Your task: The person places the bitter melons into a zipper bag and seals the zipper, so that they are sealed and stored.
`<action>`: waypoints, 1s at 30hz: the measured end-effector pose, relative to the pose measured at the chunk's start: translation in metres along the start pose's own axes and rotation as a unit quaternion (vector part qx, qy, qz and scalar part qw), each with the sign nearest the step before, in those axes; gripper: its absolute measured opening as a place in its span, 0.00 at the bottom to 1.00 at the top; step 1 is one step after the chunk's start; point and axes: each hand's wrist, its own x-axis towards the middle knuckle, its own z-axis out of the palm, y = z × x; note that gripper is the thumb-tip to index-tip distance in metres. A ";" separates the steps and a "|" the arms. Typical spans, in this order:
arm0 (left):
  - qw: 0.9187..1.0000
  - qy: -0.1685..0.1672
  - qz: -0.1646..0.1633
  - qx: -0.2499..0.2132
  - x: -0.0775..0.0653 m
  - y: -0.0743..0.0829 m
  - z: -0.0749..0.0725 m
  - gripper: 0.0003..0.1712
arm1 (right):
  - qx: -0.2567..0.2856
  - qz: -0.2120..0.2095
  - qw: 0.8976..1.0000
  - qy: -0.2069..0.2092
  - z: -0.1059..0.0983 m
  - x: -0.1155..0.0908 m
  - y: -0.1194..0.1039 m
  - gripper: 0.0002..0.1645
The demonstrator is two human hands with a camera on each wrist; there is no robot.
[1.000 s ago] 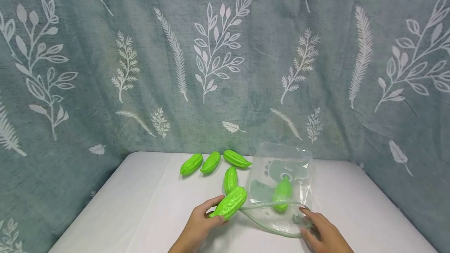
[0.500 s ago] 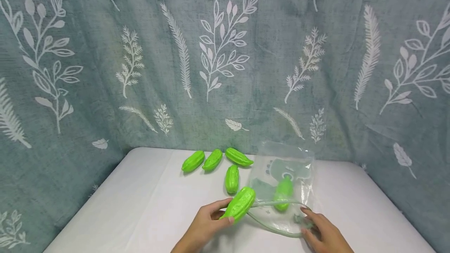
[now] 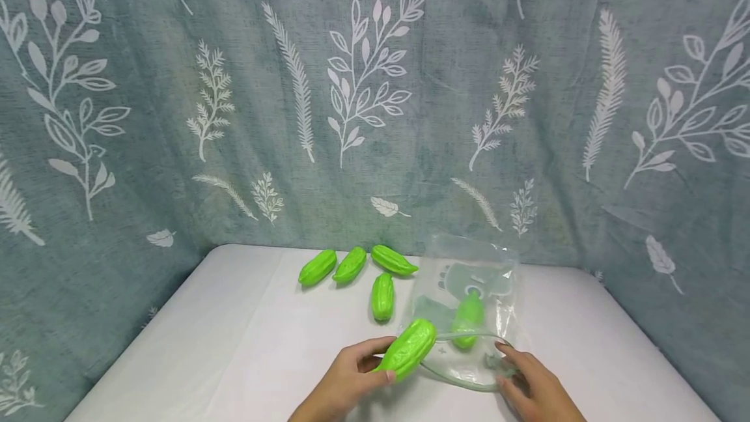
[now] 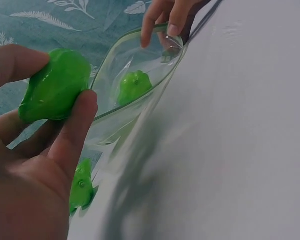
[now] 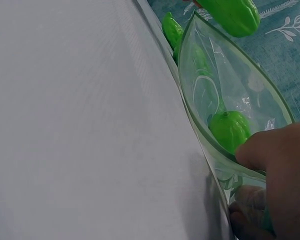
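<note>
My left hand (image 3: 351,376) pinches a bright green, bumpy bitter melon (image 3: 410,347) between thumb and fingers, tilted at the left end of the bag's mouth. My right hand (image 3: 533,379) holds the right corner of a clear plastic bag (image 3: 430,314) with a green rim and a pale animal print. In the right wrist view the rim (image 5: 262,75) stands apart, with the thumb at its edge. Inside the bag lies another bitter melon (image 3: 469,321), its end showing through the mouth in the left wrist view.
On the white table (image 3: 263,357), one bitter melon (image 3: 383,296) lies left of the bag. Three more, such as the leftmost bitter melon (image 3: 318,268), lie along the back edge. A leaf-patterned teal curtain (image 3: 281,116) hangs behind and at both sides.
My left hand has moved right with the bitter melon, from beside the loose one to the left end of the bag's mouth. My right hand keeps its hold on the bag.
</note>
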 end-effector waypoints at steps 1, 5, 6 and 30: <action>1.000 -0.004 0.002 -0.003 0.000 -0.001 0.001 0.31 | 0.003 0.002 1.000 -0.002 0.000 0.000 -0.001 0.34; 1.000 -0.014 0.013 0.001 -0.001 -0.003 0.003 0.31 | 0.006 0.013 1.000 -0.014 0.001 0.001 -0.004 0.34; 1.000 -0.015 0.014 0.003 -0.001 -0.004 0.003 0.31 | 0.005 0.015 1.000 -0.017 0.001 0.001 -0.005 0.34; 0.982 -0.162 -0.013 0.099 0.006 0.000 0.007 0.35 | -0.001 0.050 0.998 -0.048 -0.003 0.002 -0.007 0.34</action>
